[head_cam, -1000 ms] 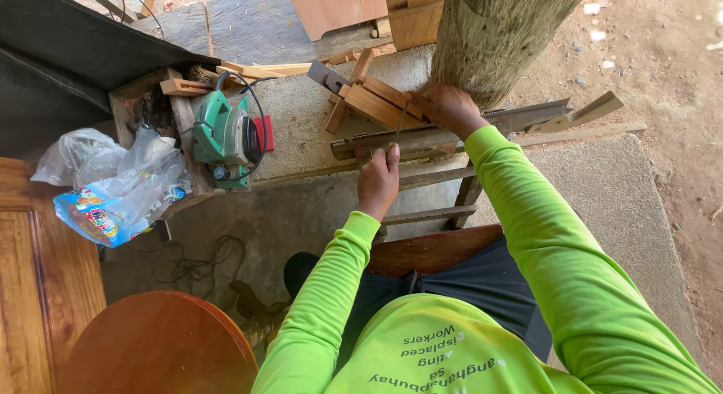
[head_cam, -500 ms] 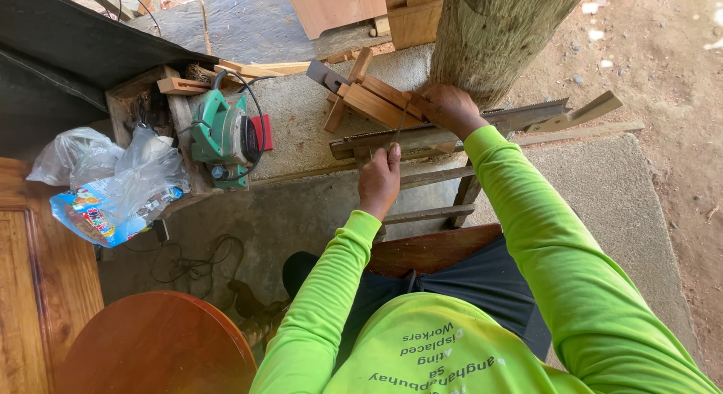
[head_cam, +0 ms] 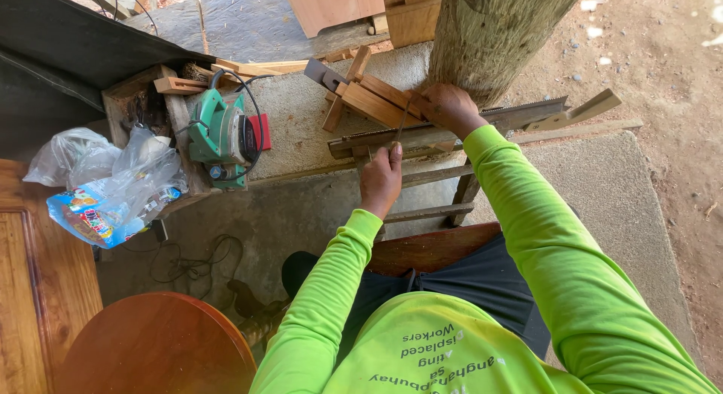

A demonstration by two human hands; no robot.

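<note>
Left hand (head_cam: 381,179) pinches one end of a thin file (head_cam: 401,128), right hand (head_cam: 447,108) grips the other, steadying it across the clamped saw blade (head_cam: 452,130) (green planer (head_cam: 220,138) sits apart).

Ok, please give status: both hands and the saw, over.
Left hand grips thin file near end. Right hand holds its far end on saw blade. Tree post close behind right hand.
</note>
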